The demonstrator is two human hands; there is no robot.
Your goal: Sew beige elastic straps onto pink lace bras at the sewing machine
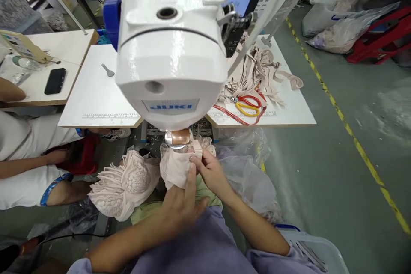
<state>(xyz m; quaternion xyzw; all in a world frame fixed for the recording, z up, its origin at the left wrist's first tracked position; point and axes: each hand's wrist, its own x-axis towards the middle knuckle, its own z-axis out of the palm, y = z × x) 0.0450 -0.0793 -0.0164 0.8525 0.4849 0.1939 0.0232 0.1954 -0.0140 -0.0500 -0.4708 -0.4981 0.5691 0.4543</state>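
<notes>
A pale pink lace bra (180, 172) lies under the head of the white JUKI sewing machine (173, 60), against its metal work point. My left hand (180, 209) holds the bra from below. Its index finger stretches up along the fabric, its thumb stands apart and blurred, and its other fingers are partly hidden by the cup. At the right edge of the bra, my right hand (213, 173) pinches the fabric beside a short strap (196, 149). A stack of similar bras (128, 184) hangs just left of my hands.
Straps (257, 66), scissors with red and yellow handles (248, 105) and a red tape measure (227, 113) lie on the right tabletop. A small grey tool (108, 70) rests on the left one. A co-worker's leg (61, 190) is at left; a plastic bin (324, 248) stands lower right.
</notes>
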